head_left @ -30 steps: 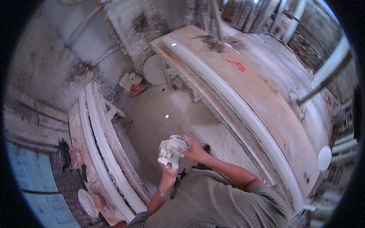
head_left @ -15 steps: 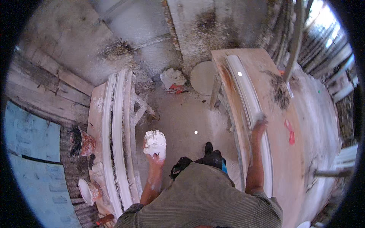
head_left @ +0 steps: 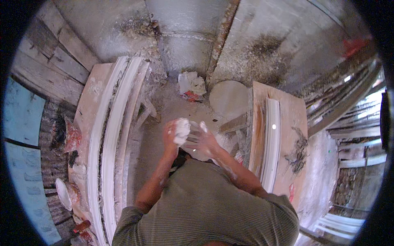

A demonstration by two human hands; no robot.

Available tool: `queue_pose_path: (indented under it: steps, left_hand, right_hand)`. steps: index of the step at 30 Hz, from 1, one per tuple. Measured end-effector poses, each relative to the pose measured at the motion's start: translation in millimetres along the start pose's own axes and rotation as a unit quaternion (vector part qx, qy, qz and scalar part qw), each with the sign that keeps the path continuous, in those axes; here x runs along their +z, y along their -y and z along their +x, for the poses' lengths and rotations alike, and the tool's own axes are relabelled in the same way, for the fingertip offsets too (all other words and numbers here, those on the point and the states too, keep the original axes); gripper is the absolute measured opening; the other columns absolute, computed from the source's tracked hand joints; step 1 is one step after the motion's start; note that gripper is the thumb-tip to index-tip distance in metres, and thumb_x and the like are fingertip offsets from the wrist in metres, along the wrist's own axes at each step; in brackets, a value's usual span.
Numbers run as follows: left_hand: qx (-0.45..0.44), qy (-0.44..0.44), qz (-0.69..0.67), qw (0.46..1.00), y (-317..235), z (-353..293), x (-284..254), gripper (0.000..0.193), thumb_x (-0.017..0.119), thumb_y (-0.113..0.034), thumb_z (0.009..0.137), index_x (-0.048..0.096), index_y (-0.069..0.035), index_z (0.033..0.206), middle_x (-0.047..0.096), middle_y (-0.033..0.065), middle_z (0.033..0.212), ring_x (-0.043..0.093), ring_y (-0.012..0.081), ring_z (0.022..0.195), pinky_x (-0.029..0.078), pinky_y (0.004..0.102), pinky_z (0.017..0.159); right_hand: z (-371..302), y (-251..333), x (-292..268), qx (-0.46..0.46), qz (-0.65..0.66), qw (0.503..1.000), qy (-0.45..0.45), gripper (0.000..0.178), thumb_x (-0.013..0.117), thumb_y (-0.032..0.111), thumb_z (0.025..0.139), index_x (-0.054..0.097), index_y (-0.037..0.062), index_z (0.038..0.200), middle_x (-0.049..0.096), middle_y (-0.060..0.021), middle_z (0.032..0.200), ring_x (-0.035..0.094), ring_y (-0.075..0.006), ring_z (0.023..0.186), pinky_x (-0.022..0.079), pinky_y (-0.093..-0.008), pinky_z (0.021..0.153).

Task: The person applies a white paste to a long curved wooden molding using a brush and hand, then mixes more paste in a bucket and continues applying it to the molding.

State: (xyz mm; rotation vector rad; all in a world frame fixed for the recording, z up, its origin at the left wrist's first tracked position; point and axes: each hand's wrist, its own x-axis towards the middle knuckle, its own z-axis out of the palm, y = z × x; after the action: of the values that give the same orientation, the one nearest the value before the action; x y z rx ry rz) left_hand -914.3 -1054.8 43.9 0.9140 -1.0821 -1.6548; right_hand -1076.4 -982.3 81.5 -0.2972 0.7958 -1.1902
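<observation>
In front of my body, my left hand (head_left: 169, 137) is closed around a lump of wet white plaster (head_left: 182, 131). Facing it, my right hand (head_left: 206, 142) has its fingers stretched out and apart, a little blurred. Its fingertips come close to the plaster; whether they touch it I cannot tell. White smears mark the fingers and forearms. A long white ribbed moulding (head_left: 271, 143) lies on the right bench, away from both hands. Two more long white strips (head_left: 111, 160) run side by side along the left bench.
The left bench (head_left: 91, 92) carries a red-and-white bucket (head_left: 73, 137), a white-rimmed tub (head_left: 63, 193) and a red-handled brush (head_left: 82, 226). Dark fibres (head_left: 298, 151) lie on the right bench (head_left: 289, 110). Against the back wall are a white bag (head_left: 192, 84) and a round board (head_left: 228, 98).
My right hand has left the moulding on the right bench and come in beside the plaster. My left hand has risen slightly, still holding the lump. The view has turned to the right.
</observation>
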Motion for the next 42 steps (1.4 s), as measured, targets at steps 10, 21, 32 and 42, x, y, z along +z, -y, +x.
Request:
queue_pose_path:
  steps: [10,21,32,42]
  left_hand:
    - [0.065,-0.029,0.368,0.927,-38,112,-44,0.054,0.062,-0.029,0.094,0.045,-0.006,0.139,0.053,0.0183,0.134,0.048,0.0339,0.125,0.037,0.0447,0.105]
    - [-0.197,-0.464,0.085,0.859,-50,145,-156,0.047,0.067,-0.034,0.091,0.059,-0.006,0.127,0.060,0.0103,0.125,0.054,0.0227,0.119,0.038,0.0357,0.104]
    - [-0.099,-0.642,-0.053,0.758,-35,135,-98,0.034,0.064,-0.031,0.094,0.065,-0.006,0.118,0.068,0.0051,0.112,0.060,0.0164,0.103,0.043,0.0317,0.093]
    - [0.095,-0.718,-0.145,0.674,6,35,-68,0.036,0.062,-0.032,0.096,0.063,-0.005,0.119,0.067,0.0052,0.109,0.060,0.0153,0.102,0.045,0.0312,0.092]
  right_hand:
    - [216,50,-3,0.080,0.151,0.985,-0.018,0.033,0.046,0.034,0.097,0.063,0.0089,0.110,0.067,-0.0110,0.105,0.065,-0.0266,0.097,0.054,-0.0447,0.086]
    - [514,95,-288,0.045,-0.135,0.937,-0.319,0.029,0.053,0.035,0.092,0.064,0.0080,0.092,0.065,-0.0086,0.080,0.062,-0.0282,0.069,0.053,-0.0445,0.062]
    - [670,131,-294,0.240,-0.557,0.778,-0.165,0.031,0.052,0.034,0.094,0.064,0.0061,0.099,0.065,-0.0086,0.080,0.060,-0.0240,0.066,0.051,-0.0390,0.059]
    - [673,-107,-118,0.305,-0.728,0.511,0.340,0.034,0.052,0.034,0.096,0.065,0.0044,0.106,0.065,-0.0087,0.081,0.059,-0.0202,0.063,0.050,-0.0341,0.057]
